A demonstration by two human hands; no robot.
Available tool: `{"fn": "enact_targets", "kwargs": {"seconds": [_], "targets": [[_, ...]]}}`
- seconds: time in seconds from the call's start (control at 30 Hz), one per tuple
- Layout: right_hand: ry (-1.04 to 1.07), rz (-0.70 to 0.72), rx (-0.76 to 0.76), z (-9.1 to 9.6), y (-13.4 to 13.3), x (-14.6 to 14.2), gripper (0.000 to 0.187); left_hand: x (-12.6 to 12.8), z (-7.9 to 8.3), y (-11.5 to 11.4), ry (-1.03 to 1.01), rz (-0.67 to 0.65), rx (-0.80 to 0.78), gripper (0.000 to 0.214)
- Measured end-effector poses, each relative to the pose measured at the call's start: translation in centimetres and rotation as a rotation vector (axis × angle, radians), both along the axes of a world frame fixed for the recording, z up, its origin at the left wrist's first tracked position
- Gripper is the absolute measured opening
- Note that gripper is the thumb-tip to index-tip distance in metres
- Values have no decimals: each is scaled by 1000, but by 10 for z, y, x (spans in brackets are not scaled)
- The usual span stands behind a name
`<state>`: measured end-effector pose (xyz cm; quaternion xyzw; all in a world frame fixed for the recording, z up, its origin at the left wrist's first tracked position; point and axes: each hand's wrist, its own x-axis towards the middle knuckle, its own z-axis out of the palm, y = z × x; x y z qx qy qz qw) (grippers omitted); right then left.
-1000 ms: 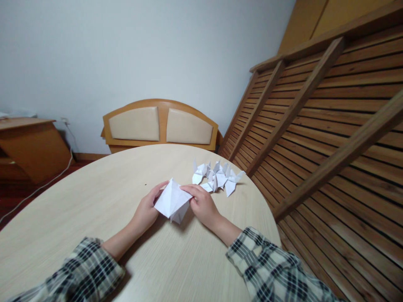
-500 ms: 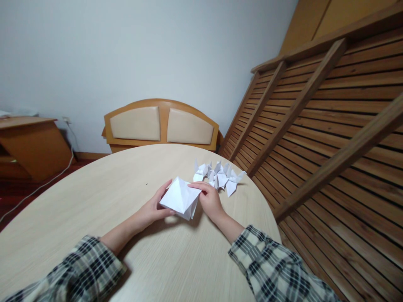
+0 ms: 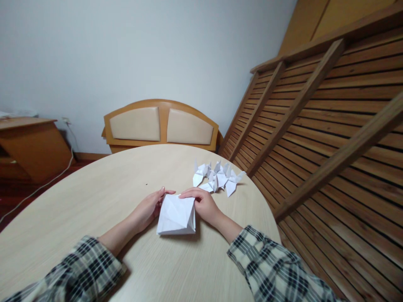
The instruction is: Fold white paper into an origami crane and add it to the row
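A white sheet of paper (image 3: 176,214), folded into a layered square, is between my hands just over the table. Its right side gapes a little, showing the layers. My left hand (image 3: 151,209) is closed at the upper left edge, with some fingers behind the paper. At the upper right corner, my right hand (image 3: 204,204) grips the paper, fingers along the top edge and the thumb out of sight. Several white origami cranes (image 3: 220,176) stand in a cluster beyond my right hand.
The round pale wooden table (image 3: 94,197) carries everything. A slatted wooden frame (image 3: 315,138) leans along the right side. Behind the table stands a headboard (image 3: 163,121) with cream panels. A wooden desk (image 3: 34,147) and a white cable (image 3: 59,174) are at the left.
The folded paper has turned and come down nearer to me, its pointed top now a straight edge. Both hands have shifted to its upper edge.
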<state>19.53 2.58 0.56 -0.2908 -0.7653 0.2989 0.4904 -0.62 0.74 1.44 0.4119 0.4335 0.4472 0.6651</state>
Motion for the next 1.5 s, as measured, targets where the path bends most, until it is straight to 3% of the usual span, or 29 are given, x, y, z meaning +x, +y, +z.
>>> {"fn": "enact_targets", "kwargs": {"seconds": [0.33, 1.03, 1.5], "targets": [[65, -48, 61, 2, 0, 1, 22, 3, 0, -2, 11, -66, 41, 36], [-98, -4, 206, 5, -6, 0, 27, 5, 3, -3, 126, -15, 35, 37], [-149, -17, 273, 3, -7, 1, 27, 5, 3, -3, 59, -15, -24, 35]]}}
